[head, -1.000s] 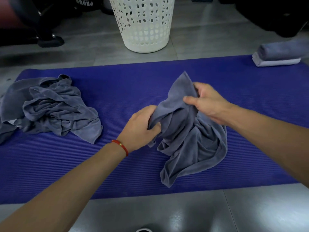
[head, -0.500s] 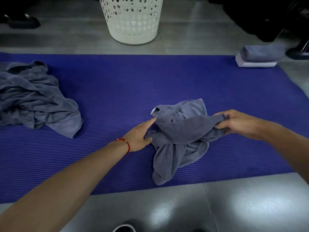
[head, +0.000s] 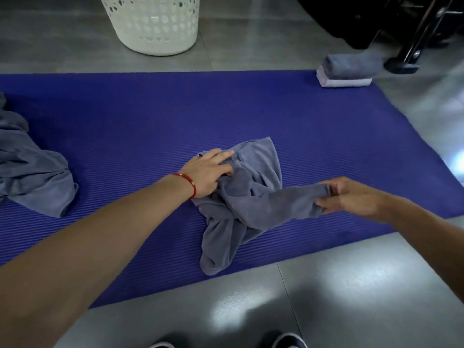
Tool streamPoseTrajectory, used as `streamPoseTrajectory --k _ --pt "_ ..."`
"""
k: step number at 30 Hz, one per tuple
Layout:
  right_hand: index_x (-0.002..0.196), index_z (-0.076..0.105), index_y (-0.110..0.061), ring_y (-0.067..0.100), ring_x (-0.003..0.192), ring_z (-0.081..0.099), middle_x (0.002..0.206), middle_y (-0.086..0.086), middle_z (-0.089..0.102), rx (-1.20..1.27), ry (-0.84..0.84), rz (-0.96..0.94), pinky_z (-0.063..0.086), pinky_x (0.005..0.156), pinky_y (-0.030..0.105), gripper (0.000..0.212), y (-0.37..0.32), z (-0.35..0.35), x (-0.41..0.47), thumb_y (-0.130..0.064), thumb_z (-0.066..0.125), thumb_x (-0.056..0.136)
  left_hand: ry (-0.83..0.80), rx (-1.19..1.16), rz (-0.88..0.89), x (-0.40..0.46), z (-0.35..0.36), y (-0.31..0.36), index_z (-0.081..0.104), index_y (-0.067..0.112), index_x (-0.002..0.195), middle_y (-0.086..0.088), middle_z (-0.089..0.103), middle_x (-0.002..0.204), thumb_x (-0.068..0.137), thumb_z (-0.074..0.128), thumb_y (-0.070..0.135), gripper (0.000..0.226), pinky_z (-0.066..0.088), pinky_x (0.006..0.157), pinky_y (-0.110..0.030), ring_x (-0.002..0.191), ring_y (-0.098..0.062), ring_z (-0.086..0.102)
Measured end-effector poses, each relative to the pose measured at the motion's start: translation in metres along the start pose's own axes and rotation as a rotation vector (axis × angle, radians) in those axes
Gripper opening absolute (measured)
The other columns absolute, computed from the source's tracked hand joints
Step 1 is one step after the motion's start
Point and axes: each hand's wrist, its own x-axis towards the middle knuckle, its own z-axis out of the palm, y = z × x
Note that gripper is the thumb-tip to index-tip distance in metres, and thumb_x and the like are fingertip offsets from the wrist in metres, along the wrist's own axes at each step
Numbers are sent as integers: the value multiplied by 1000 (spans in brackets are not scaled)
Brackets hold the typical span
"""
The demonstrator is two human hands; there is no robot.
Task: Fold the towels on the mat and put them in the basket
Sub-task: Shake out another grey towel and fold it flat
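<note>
A crumpled grey towel [head: 251, 207] lies on the blue mat [head: 150, 114], near its front edge. My left hand [head: 208, 169], with a red bracelet on the wrist, lies on the towel's left part, its lower fingers curled into a fold. Stretched out to the right is one end of the towel, pinched by my right hand [head: 351, 197] just above the mat. The white perforated basket [head: 155, 26] stands on the floor beyond the mat's far edge. A second heap of grey towels [head: 32, 177] sits at the mat's left end.
Two folded towels [head: 346, 71] are stacked at the mat's far right corner. A dark wheeled frame [head: 406, 59] stands just behind them. Grey tiled floor surrounds the mat, and my shoes [head: 288, 341] show at the bottom edge.
The towel came down from a lifted bunch onto the mat. My right hand drew one end out to the right, and my left hand moved forward onto the towel's left part.
</note>
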Motion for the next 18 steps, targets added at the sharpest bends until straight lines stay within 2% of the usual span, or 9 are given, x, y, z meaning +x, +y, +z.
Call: streamPoseTrajectory --k 2,4,6,7,9,12,14,16,18 --pt "128 65 -5 21 115 70 121 9 74 163 79 -39 57 98 31 27 8 -6 -6 -4 52 105 -22 -8 26 4 3 -8 59 28 108 9 16 169 96 57 18 16 33 116 -53 157 -20 7" --pt "131 63 -3 24 118 69 124 11 73 237 181 -69 57 99 33 28 15 -14 -10 -6 48 106 19 -184 18 -2 8 -13 60 27 106 5 42 158 97 55 21 12 38 111 -45 151 -18 28" --pt "131 63 -2 30 118 69 125 15 72 309 312 -96 57 98 40 29 19 -23 -10 -5 46 107 136 -524 -106 -16 5 -12 56 27 95 5 65 111 100 52 20 9 44 86 -37 105 -15 59" --pt "130 62 -1 32 117 69 125 16 71 355 380 -108 57 98 44 29 18 -27 -8 -4 46 107 202 -669 -188 -21 1 -11 52 26 87 5 61 87 101 51 21 15 42 73 -35 80 -14 54" --pt "125 66 -6 32 110 71 120 14 72 437 494 -149 57 95 50 27 12 -36 -2 -3 52 102 331 -835 -265 -30 -13 -11 47 22 82 3 48 68 104 49 26 23 37 61 -34 62 -12 41" --pt "117 70 -16 25 98 74 110 7 73 488 586 -224 62 87 46 28 -16 -49 9 -3 49 104 414 -1065 -205 -42 -45 -9 45 14 89 -4 51 62 108 47 23 22 47 56 -29 56 -16 53" --pt "113 70 -17 19 92 75 103 2 75 522 657 -271 64 75 38 27 -44 -59 14 -4 47 106 396 -1176 -180 -51 -62 -13 43 12 94 -7 51 62 108 47 21 17 60 65 -35 61 -25 64" --pt "103 69 -17 14 89 73 96 -1 75 525 705 -327 63 72 38 23 -76 -70 19 -7 48 106 412 -1108 -189 -59 -76 -22 45 14 95 -6 52 71 108 47 25 17 62 75 -43 70 -22 62" --pt "97 68 -17 11 84 70 92 0 73 491 748 -386 62 71 37 24 -111 -80 23 -7 48 106 485 -907 -240 -66 -89 -31 46 18 95 -2 51 77 108 45 34 21 54 66 -39 67 -12 51"
